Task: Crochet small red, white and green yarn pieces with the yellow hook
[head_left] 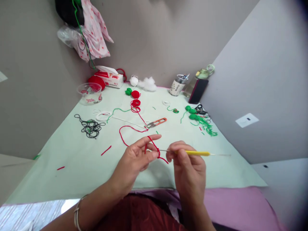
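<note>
My left hand [138, 157] pinches a loop of red yarn [158, 153] between thumb and fingers. The strand runs over my raised index finger, and a short tail hangs from the pinch. From there the yarn curves left across the table and back up to small red coils [136, 107]. My right hand [186, 163] is closed around a crochet hook [197, 153] with a yellow handle. Its thin metal shaft points left and meets the red loop at my left fingertips. The very tip is too small to make out.
Orange-handled thread snips [156, 123] lie beyond my hands. A tangle of black cord [91, 128] is at left, green yarn pieces [203, 122] at right. Along the back stand a clear tub [90, 96], a tissue box [112, 79], a pen cup [177, 87] and a phone [198, 91].
</note>
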`<state>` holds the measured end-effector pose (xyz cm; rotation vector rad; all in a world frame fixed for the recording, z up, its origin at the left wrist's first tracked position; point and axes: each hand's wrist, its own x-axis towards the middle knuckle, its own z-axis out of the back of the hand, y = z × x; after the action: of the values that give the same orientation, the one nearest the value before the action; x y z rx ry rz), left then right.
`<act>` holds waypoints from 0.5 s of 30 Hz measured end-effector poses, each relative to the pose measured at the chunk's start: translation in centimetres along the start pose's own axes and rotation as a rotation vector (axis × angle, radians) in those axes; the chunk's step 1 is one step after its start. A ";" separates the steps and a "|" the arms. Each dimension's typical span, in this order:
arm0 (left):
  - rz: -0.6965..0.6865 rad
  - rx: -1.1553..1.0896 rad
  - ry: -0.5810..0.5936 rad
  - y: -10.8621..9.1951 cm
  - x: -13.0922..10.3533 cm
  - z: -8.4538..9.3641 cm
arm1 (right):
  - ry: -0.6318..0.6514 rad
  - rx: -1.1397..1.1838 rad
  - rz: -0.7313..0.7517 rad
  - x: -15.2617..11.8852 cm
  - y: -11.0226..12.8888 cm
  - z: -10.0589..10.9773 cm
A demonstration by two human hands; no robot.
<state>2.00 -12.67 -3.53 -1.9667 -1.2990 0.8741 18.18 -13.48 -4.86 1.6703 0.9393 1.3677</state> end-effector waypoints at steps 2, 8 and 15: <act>-0.026 0.040 0.010 0.3 -0.1 -0.2 | 0.049 -0.052 -0.024 -0.1 -0.2 -0.2; 0.023 0.026 -0.022 0.0 -0.1 -0.2 | 0.019 -0.007 -0.096 -0.5 -0.9 -0.1; 0.049 -0.036 0.001 -0.3 0.1 -0.6 | 0.029 -0.039 -0.041 -0.4 -0.8 -0.1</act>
<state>2.41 -12.56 -2.97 -2.0343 -1.2789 0.8781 17.99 -13.46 -5.70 1.5975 0.9525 1.3771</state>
